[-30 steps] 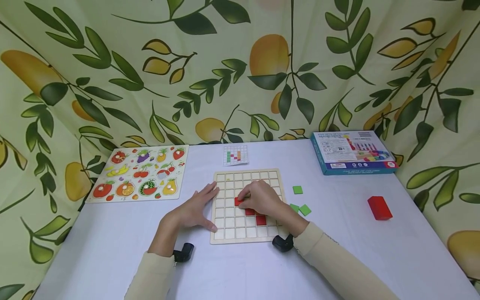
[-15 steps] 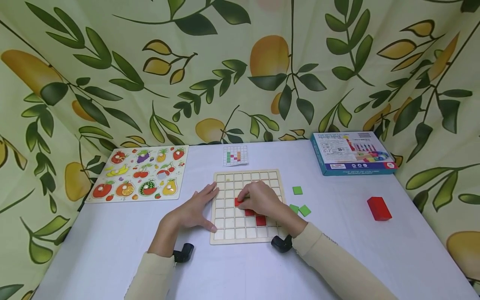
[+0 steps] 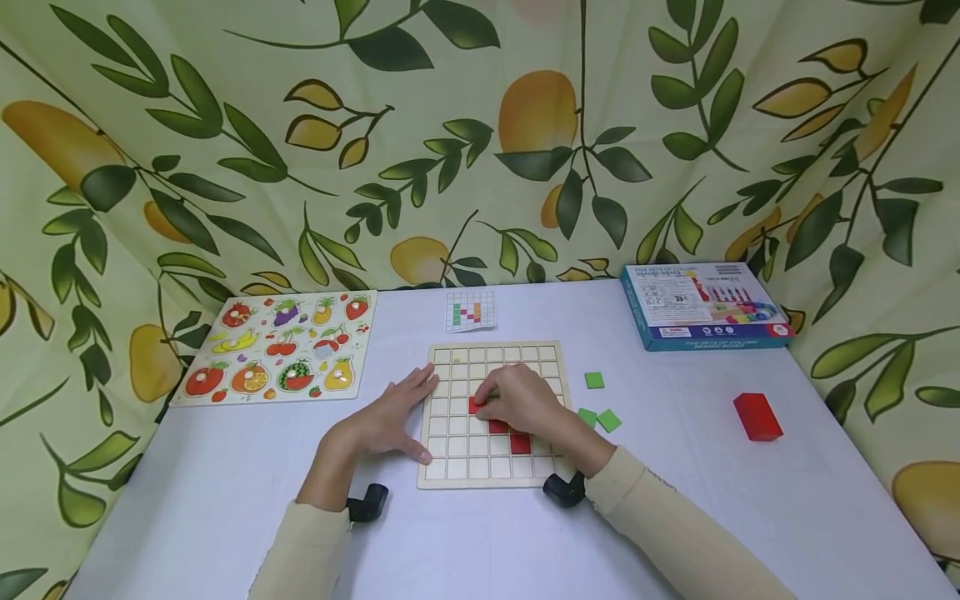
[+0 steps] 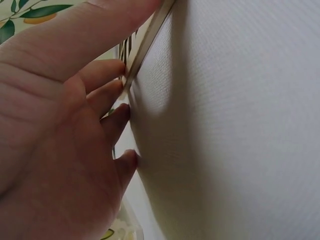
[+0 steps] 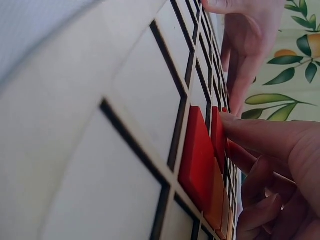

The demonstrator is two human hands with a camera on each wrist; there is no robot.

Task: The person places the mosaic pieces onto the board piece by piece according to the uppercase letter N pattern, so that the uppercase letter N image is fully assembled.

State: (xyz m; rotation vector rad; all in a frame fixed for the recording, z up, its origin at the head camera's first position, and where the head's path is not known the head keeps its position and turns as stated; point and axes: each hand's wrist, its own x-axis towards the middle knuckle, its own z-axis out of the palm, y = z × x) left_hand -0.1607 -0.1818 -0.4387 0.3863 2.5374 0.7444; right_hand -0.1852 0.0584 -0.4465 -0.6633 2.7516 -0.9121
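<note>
A wooden grid board point(image 3: 450, 447) lies in front of me. My left hand point(image 3: 386, 418) spreads its fingers along the board's left edge, with thumb and fingertips touching the rim. Over the board, the thumb and forefinger of my right hand point(image 3: 519, 400) pinch a red square tile point(image 3: 475, 406) in one of the cells. Two more red tiles, one partly covered point(image 3: 497, 427) and one nearer to me point(image 3: 520, 443), step down diagonally to the right. In the right wrist view, orange tiles point(image 5: 215, 197) sit beside the red ones; in the head view the right hand hides them.
Several green tiles point(image 3: 594, 381) lie right of the board. Farther right is a red block point(image 3: 757, 417), with a blue toy box point(image 3: 705, 304) behind it. A pattern card point(image 3: 470, 311) lies beyond the board. On the left is a fruit puzzle board point(image 3: 281, 350).
Both hands keep nearly the same place and pose. The board has turned very slightly, its near edge and the red tiles shifting a little to the left.
</note>
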